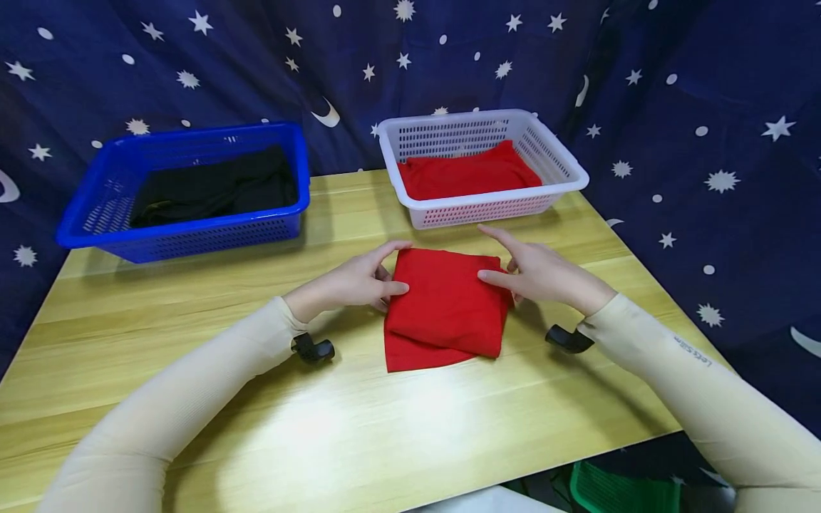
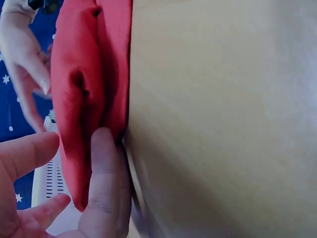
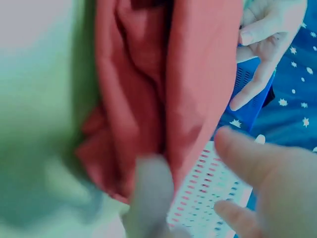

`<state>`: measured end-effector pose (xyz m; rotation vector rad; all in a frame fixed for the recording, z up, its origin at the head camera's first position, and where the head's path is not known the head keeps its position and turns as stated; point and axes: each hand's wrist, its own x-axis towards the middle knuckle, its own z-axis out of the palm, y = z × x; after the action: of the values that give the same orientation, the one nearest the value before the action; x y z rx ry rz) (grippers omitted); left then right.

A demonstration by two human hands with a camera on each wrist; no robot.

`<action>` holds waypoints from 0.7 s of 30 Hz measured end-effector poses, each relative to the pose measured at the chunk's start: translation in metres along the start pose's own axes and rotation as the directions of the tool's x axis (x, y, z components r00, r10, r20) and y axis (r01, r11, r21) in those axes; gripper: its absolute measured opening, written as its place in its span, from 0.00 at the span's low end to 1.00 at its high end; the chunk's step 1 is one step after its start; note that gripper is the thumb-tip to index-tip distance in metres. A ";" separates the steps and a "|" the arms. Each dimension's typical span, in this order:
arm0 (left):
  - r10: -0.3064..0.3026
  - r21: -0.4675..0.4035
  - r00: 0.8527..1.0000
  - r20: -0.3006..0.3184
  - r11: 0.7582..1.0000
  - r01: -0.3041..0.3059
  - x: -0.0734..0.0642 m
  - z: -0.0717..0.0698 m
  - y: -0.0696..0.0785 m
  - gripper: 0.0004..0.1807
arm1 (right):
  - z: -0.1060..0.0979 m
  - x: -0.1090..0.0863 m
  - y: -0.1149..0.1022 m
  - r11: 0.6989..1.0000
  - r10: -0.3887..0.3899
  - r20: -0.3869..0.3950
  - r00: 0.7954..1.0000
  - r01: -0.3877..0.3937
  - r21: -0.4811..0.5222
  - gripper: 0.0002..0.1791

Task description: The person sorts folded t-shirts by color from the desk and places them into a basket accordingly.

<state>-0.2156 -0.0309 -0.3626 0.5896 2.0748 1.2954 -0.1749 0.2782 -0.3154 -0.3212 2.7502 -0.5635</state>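
Observation:
A red cloth (image 1: 445,299), folded in layers, lies on the table between the two hands; its lower layer sticks out at the near left. My left hand (image 1: 362,281) is at its left edge, thumb over the edge and index finger stretched along the far corner. In the left wrist view, fingers (image 2: 104,178) touch the side of the folds without closing round them. At the right edge is my right hand (image 1: 539,271), thumb above the cloth and index finger pointing away. The right wrist view shows a blurred finger (image 3: 153,193) against the layered edge of the cloth.
Behind the cloth stands a white basket (image 1: 484,203) holding red cloth (image 1: 468,174). A blue basket (image 1: 192,239) with black cloth (image 1: 218,185) stands at the back left. A starry dark blue curtain (image 1: 442,78) hangs behind the table (image 1: 224,285). Below the front edge sits a green basket (image 1: 616,491).

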 end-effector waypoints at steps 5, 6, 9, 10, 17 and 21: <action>-0.031 -0.032 0.999 0.022 0.999 0.031 -0.004 0.002 0.004 0.44 | 0.006 -0.010 0.009 0.975 0.033 0.174 0.984 -0.070 0.212 0.50; -0.036 -0.033 0.999 0.024 0.999 0.037 -0.004 0.002 0.005 0.43 | 0.007 -0.011 0.010 0.967 0.033 0.190 0.981 -0.080 0.242 0.50; -0.053 -0.033 0.998 0.028 0.998 0.054 -0.004 0.003 0.005 0.43 | 0.012 -0.011 0.010 0.948 0.012 0.207 0.978 -0.077 0.310 0.50; -0.058 -0.034 0.998 0.030 0.998 0.059 -0.003 0.003 0.005 0.43 | 0.014 -0.011 0.010 0.941 -0.003 0.211 0.978 -0.069 0.333 0.49; -0.057 -0.123 0.994 0.089 0.990 0.068 -0.002 0.004 0.002 0.39 | 0.027 -0.005 0.011 0.905 -0.088 0.171 0.981 0.007 0.425 0.42; -0.057 -0.128 0.992 0.112 0.989 0.072 -0.002 0.003 0.000 0.35 | 0.033 -0.001 0.016 0.907 -0.111 0.146 0.983 0.041 0.418 0.38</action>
<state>-0.2121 -0.0310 -0.3631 0.5177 1.8894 1.3222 -0.1648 0.2812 -0.3503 -0.3536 2.3860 -1.0669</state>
